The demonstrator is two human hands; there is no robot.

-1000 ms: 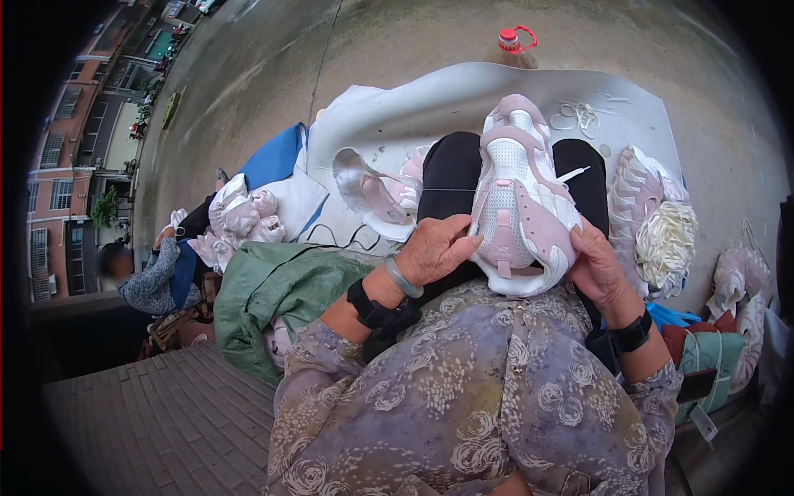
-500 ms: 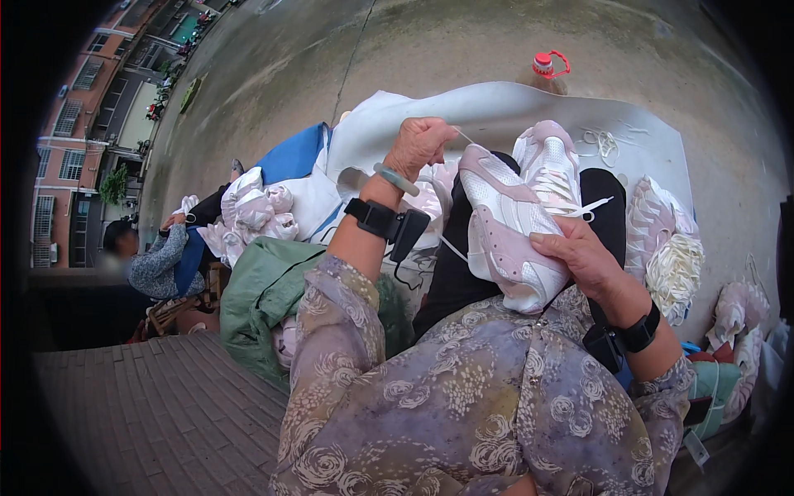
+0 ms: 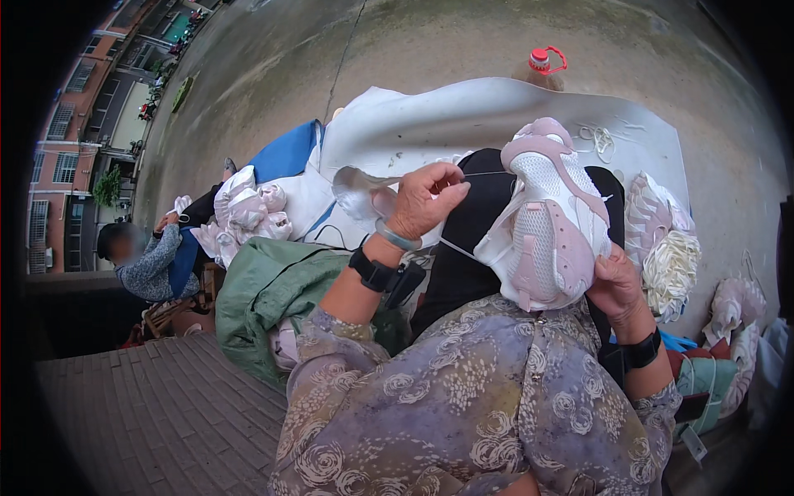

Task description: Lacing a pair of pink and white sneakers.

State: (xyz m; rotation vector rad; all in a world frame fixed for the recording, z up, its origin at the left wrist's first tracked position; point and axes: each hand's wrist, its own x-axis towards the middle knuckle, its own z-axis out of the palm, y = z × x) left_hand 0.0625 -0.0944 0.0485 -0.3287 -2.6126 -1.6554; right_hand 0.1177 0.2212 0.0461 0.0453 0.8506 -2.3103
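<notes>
A pink and white sneaker (image 3: 547, 223) is held over my dark-trousered lap, its side turned up and one end pointing away from me. My right hand (image 3: 619, 281) is closed on its right edge near the end closest to me. To the left of the shoe, my left hand (image 3: 428, 202) is pinched around a thin pale thread (image 3: 484, 174) that runs across to the shoe. Another pale cord (image 3: 459, 248) crosses my trousers below that hand. Whether a second shoe lies behind the held one, I cannot tell.
A white sheet (image 3: 405, 124) spreads beyond my knees, with loose laces (image 3: 602, 142) on it. Right are sneakers (image 3: 649, 211) and a lace bundle (image 3: 674, 269); left, a green sack (image 3: 265, 289) and a shoe pile (image 3: 248, 207) by a seated person (image 3: 161, 260). A red-capped bottle (image 3: 542, 73) stands beyond.
My left hand has come down and nearer, still with the thread. The shoe has turned to show its side, and my right hand has shifted to its right edge.
</notes>
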